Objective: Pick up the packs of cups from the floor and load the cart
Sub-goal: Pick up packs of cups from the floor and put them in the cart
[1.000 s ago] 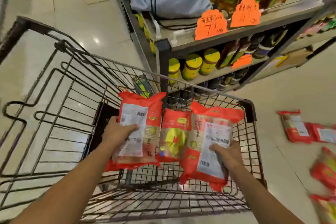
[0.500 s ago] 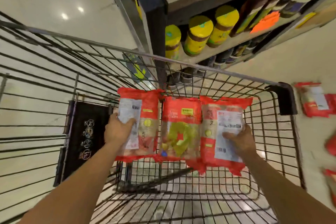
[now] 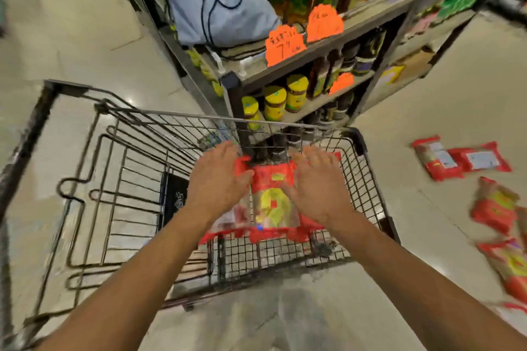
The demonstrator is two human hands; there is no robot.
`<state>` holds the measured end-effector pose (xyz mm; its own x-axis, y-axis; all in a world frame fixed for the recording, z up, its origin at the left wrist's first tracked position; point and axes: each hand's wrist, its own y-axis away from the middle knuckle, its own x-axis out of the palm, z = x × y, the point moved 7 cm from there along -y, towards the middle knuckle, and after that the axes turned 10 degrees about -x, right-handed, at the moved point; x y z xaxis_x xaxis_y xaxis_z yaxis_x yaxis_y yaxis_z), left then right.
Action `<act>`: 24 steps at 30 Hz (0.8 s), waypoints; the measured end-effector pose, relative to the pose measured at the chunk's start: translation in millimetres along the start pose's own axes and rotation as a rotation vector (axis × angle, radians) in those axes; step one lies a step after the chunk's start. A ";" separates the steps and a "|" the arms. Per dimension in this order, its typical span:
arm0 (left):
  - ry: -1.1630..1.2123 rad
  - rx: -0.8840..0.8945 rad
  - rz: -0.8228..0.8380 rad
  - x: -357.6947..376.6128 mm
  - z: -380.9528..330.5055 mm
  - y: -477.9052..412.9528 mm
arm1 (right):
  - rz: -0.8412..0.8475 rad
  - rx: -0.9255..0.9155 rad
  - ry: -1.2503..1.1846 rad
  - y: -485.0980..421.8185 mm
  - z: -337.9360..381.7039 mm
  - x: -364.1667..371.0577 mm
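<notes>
Red packs of cups lie side by side on the bottom of the wire cart, at its far right end. My left hand and my right hand hover just above them with fingers spread and nothing held. Both hands partly hide the outer packs. More red packs lie on the floor to the right of the cart, and several others lie nearer along the right edge, blurred.
A store shelf with yellow-lidded jars, bottles and orange price tags stands right behind the cart's far end. A pale blue bag sits on its top. Glossy tiled floor surrounds the cart.
Both hands have let go of the packs, which now rest in the cart. The hands have lifted and opened, and the view has pulled back and upward.
</notes>
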<state>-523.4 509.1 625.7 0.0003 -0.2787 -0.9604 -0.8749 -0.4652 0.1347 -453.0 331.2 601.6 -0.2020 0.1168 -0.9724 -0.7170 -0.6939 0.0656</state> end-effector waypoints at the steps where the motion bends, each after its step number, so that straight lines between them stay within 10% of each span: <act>1: -0.063 0.060 -0.052 -22.2 -15.9 19.7 | -0.029 -0.006 0.022 17.8 9.9 -23.3; 12: -0.222 0.458 -0.331 -167.6 -196.3 182.0 | -0.312 0.228 0.190 211.3 -4.0 -222.3; 24: -0.247 0.881 -0.283 -95.4 -476.1 241.5 | -0.396 0.679 0.186 402.8 -226.7 -259.8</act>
<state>-504.1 23.3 866.1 0.2535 -0.0214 -0.9671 -0.9080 0.3394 -0.2455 -538.2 -139.7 829.9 0.2235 0.1015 -0.9694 -0.9730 -0.0360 -0.2280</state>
